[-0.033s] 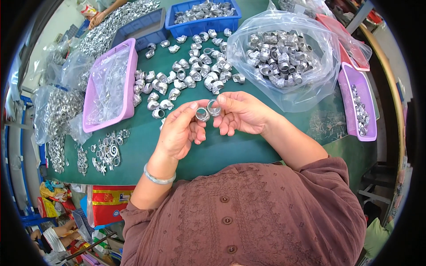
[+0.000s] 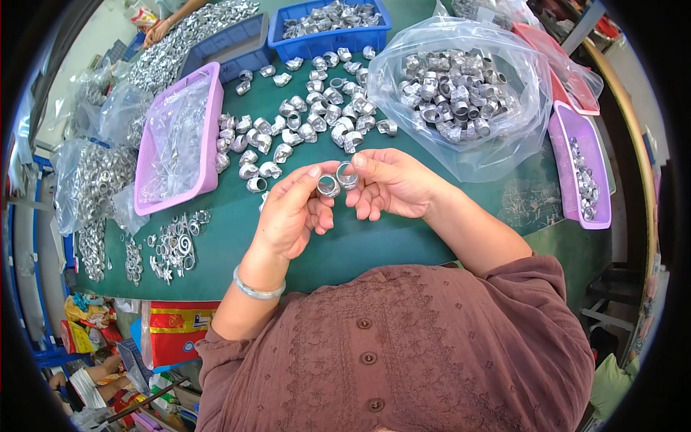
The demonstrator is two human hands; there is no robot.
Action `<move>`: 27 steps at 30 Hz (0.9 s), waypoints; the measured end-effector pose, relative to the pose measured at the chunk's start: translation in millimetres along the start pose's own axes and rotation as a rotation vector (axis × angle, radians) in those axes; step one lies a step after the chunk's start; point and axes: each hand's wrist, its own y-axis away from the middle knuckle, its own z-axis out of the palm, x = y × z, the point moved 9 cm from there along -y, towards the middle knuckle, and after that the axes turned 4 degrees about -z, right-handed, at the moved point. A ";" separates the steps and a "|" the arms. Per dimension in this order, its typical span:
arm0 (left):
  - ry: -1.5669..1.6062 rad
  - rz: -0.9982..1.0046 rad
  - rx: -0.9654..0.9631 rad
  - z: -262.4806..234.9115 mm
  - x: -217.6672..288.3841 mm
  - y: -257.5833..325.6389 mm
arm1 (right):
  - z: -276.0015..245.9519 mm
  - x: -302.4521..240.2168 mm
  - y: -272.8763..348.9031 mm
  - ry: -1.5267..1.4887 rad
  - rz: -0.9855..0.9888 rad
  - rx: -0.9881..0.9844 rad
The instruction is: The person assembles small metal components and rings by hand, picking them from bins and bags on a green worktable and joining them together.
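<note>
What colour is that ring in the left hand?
The ring in the left hand is shiny silver-grey; the head view shows it.

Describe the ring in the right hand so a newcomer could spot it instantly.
Over the big green table, beyond the brown blouse, find the right hand. This hand pinches a silvery ring. It sits right of, and slightly higher than, the similar ring in the left hand.

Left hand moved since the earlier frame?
No: the left hand shows no visible shift in any direction against the pink tray beside it.
</note>
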 end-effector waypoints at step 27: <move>-1.129 0.618 0.605 -71.7 61.7 50.1 | -21.3 -184.5 85.9 1.716 -0.948 0.710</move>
